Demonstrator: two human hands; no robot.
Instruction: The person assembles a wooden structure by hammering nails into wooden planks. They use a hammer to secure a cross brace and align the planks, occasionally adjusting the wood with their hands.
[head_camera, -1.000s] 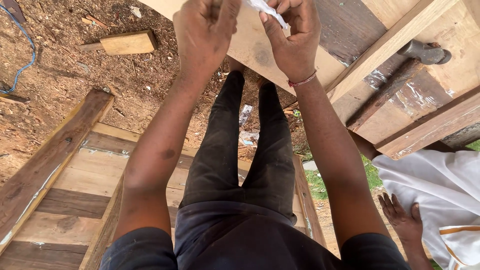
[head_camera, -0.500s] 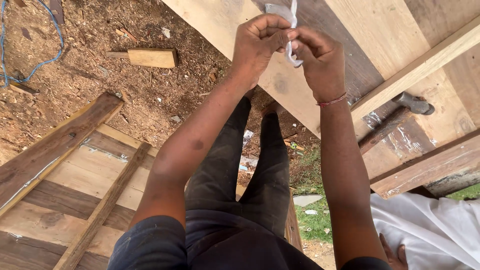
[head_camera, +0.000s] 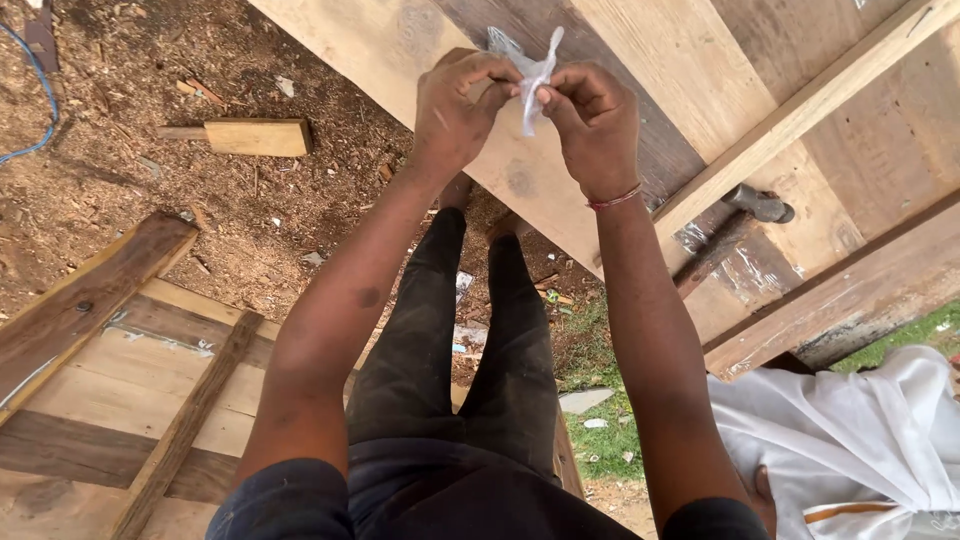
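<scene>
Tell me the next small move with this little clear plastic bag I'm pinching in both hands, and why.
Probably pull the two pinches gently apart to open it. The left hand and right hand each grip the small clear plastic bag close together at one spot, with its twisted top sticking up, apparently still closed.

We stood on bare ground (head_camera: 300, 215) strewn with sawdust. On it lay a wood block (head_camera: 255, 137), a blue cable (head_camera: 40, 95), a plank panel (head_camera: 110, 400) and litter near some grass (head_camera: 610, 445).

Dark trousers, red wristband (head_camera: 612, 200) (right wrist)
</scene>
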